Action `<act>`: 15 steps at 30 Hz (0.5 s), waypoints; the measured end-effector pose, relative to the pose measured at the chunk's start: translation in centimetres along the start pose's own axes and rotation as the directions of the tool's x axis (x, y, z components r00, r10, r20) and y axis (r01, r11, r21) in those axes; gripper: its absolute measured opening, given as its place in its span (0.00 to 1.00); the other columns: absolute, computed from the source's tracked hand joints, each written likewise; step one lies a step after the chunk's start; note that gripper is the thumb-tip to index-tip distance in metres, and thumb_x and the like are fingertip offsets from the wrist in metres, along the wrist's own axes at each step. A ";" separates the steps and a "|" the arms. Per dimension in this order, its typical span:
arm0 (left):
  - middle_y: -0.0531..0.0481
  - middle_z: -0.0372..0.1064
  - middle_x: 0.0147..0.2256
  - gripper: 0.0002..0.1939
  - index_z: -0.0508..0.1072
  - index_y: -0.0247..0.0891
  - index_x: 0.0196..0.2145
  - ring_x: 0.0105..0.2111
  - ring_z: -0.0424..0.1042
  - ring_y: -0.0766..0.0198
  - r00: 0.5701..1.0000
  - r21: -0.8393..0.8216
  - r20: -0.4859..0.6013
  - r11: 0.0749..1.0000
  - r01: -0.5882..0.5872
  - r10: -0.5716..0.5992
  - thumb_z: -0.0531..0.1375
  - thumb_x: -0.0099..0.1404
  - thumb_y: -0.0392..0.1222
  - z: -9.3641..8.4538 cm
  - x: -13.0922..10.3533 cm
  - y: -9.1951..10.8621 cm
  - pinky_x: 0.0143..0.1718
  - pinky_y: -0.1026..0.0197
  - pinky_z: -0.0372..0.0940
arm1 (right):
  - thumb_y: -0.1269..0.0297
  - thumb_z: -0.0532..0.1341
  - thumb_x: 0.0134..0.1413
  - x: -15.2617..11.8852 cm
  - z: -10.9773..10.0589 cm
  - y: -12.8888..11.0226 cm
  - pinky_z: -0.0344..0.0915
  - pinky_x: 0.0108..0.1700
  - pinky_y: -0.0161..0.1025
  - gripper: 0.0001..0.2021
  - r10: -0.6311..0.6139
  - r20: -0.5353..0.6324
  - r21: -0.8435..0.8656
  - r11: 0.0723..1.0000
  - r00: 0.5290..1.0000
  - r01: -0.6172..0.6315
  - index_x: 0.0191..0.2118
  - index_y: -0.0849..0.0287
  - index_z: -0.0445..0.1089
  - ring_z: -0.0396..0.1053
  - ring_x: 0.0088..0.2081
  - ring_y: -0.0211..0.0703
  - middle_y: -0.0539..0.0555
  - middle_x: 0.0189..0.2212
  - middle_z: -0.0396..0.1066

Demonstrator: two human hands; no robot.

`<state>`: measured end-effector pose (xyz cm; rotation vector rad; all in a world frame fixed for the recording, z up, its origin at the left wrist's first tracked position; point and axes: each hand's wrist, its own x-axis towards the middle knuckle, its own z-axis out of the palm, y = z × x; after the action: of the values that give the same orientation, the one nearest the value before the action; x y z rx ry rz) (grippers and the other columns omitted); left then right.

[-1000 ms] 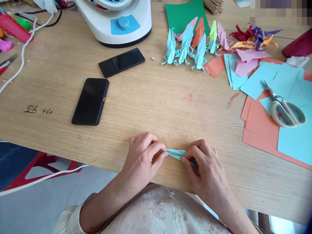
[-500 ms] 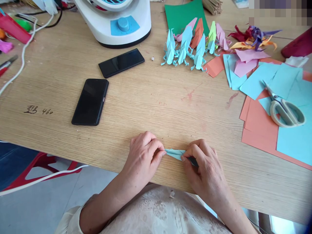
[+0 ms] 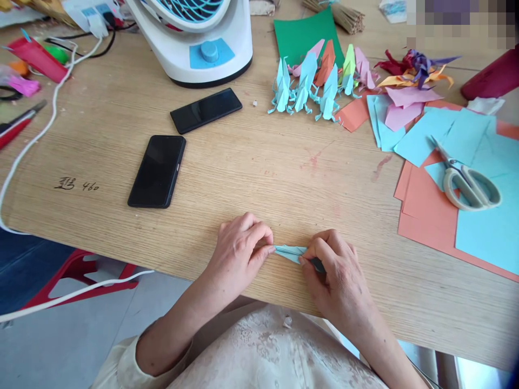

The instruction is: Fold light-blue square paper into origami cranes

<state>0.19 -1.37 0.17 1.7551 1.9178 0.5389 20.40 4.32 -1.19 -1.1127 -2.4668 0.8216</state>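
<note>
A narrow strip of folded light-blue paper (image 3: 289, 252) stretches between my hands, close to the table's front edge. Its left tip is pinched between thumb and forefinger of my left hand (image 3: 242, 249). My right hand (image 3: 335, 268) grips the wider right end, and its fingers hide part of the paper. Several folded origami figures stand at the back; a light-blue one (image 3: 306, 84) is among them. To the right, scissors (image 3: 466, 178) with pale handles lie on sheets of light-blue paper (image 3: 486, 221) and orange paper (image 3: 427, 224).
Two black phones, one nearer (image 3: 157, 172) and one farther (image 3: 206, 110), lie left of centre. Behind them stands a white fan (image 3: 211, 67). A green sheet (image 3: 304, 35) lies at the back, and a white cable (image 3: 52, 116) runs along the left. A red stool (image 3: 85, 278) is below the table.
The camera view has shifted slightly, so more of the table's left side shows. Both hands keep their pinch on the folded paper, with hardly any movement.
</note>
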 end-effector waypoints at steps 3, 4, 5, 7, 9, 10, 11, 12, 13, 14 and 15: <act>0.52 0.67 0.39 0.06 0.70 0.42 0.38 0.43 0.68 0.61 0.996 -0.048 0.064 0.997 -0.059 0.062 0.55 0.70 0.33 -0.9 0.0 -0.3 0.45 0.56 0.58 | 0.71 0.53 0.65 0.0 0.0 -0.1 0.55 0.42 0.45 0.06 -0.003 -0.013 -0.004 1.000 1.000 0.003 0.34 0.57 0.63 0.63 0.38 0.44 0.53 0.35 0.63; 0.52 0.68 0.39 0.07 0.70 0.42 0.38 0.44 0.68 0.61 0.995 -0.060 0.072 0.996 -0.063 0.068 0.54 0.70 0.33 -1.0 -0.1 -0.3 0.45 0.56 0.59 | 0.71 0.53 0.65 0.0 0.0 -0.1 0.55 0.42 0.45 0.06 -0.006 -0.014 -0.005 1.000 1.000 0.005 0.34 0.57 0.63 0.63 0.38 0.44 0.53 0.35 0.63; 0.52 0.68 0.40 0.06 0.70 0.42 0.39 0.44 0.68 0.61 0.995 -0.064 0.073 0.996 -0.061 0.066 0.54 0.71 0.34 -1.0 -0.1 -0.2 0.45 0.56 0.59 | 0.71 0.54 0.65 0.0 0.0 -0.1 0.55 0.42 0.45 0.06 -0.008 -0.015 -0.006 1.000 1.000 0.008 0.34 0.57 0.63 0.63 0.38 0.44 0.53 0.35 0.63; 0.52 0.68 0.40 0.02 0.70 0.41 0.39 0.43 0.68 0.60 0.998 -0.038 0.038 0.998 -0.043 0.044 0.57 0.70 0.37 -0.7 -0.1 0.1 0.46 0.55 0.58 | 0.70 0.54 0.65 0.0 0.0 -0.2 0.55 0.42 0.45 0.06 -0.011 -0.017 -0.006 1.000 1.000 0.011 0.34 0.56 0.62 0.62 0.38 0.44 0.53 0.35 0.63; 0.52 0.67 0.40 0.04 0.69 0.41 0.39 0.43 0.67 0.59 0.999 0.018 -0.022 1.000 -0.025 0.025 0.62 0.67 0.40 0.1 0.1 0.5 0.45 0.53 0.57 | 0.70 0.53 0.65 0.0 0.0 -0.2 0.55 0.41 0.44 0.06 -0.009 -0.021 -0.007 1.000 1.000 0.009 0.34 0.57 0.62 0.62 0.37 0.44 0.53 0.35 0.63; 0.51 0.66 0.41 0.06 0.69 0.41 0.38 0.43 0.67 0.58 0.999 0.043 -0.046 0.999 -0.022 0.024 0.63 0.65 0.41 0.5 0.2 0.6 0.45 0.53 0.56 | 0.70 0.53 0.65 0.1 0.0 -0.2 0.55 0.41 0.44 0.06 -0.008 -0.023 -0.007 1.000 1.000 0.008 0.34 0.57 0.62 0.62 0.37 0.44 0.53 0.35 0.63; 0.51 0.65 0.41 0.07 0.70 0.41 0.38 0.43 0.67 0.58 0.998 0.063 -0.065 0.998 -0.023 0.027 0.64 0.65 0.42 0.9 0.2 0.8 0.44 0.53 0.55 | 0.71 0.53 0.64 0.1 0.1 -0.2 0.55 0.41 0.44 0.06 -0.009 -0.026 -0.005 1.000 1.000 0.008 0.34 0.57 0.62 0.62 0.37 0.44 0.53 0.35 0.63; 0.51 0.65 0.41 0.07 0.70 0.41 0.37 0.43 0.66 0.57 0.997 0.077 -0.075 0.997 -0.029 0.035 0.64 0.65 0.42 1.3 0.3 0.9 0.44 0.53 0.55 | 0.72 0.53 0.64 0.1 0.1 -0.2 0.55 0.42 0.44 0.06 -0.010 -0.028 -0.001 1.000 1.000 0.010 0.34 0.57 0.61 0.62 0.37 0.44 0.53 0.35 0.63; 0.51 0.65 0.41 0.06 0.70 0.41 0.36 0.43 0.66 0.57 0.996 0.086 -0.079 0.996 -0.038 0.045 0.64 0.65 0.42 1.5 0.4 1.0 0.44 0.53 0.54 | 0.72 0.53 0.63 0.1 0.1 -0.2 0.55 0.42 0.44 0.06 -0.013 -0.028 0.002 1.000 1.000 0.013 0.34 0.57 0.62 0.62 0.38 0.44 0.53 0.35 0.63; 0.51 0.65 0.40 0.06 0.70 0.41 0.36 0.43 0.65 0.57 0.995 0.094 -0.081 0.995 -0.046 0.053 0.64 0.65 0.43 1.7 0.4 1.1 0.44 0.53 0.54 | 0.73 0.54 0.62 0.1 0.1 -0.2 0.55 0.42 0.44 0.06 -0.016 -0.030 0.005 1.000 0.999 0.016 0.34 0.57 0.62 0.63 0.38 0.44 0.53 0.35 0.63; 0.50 0.64 0.40 0.07 0.70 0.41 0.35 0.43 0.65 0.57 0.995 0.102 -0.079 0.994 -0.048 0.056 0.64 0.65 0.43 1.8 0.5 1.1 0.43 0.53 0.54 | 0.73 0.54 0.62 0.1 0.1 -0.1 0.55 0.42 0.44 0.06 -0.018 -0.030 0.004 1.000 0.999 0.018 0.34 0.57 0.62 0.63 0.38 0.44 0.53 0.35 0.63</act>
<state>2.08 -0.84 -0.65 1.8770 1.9911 0.5502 20.21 4.26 -1.18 -1.0919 -2.4456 0.7985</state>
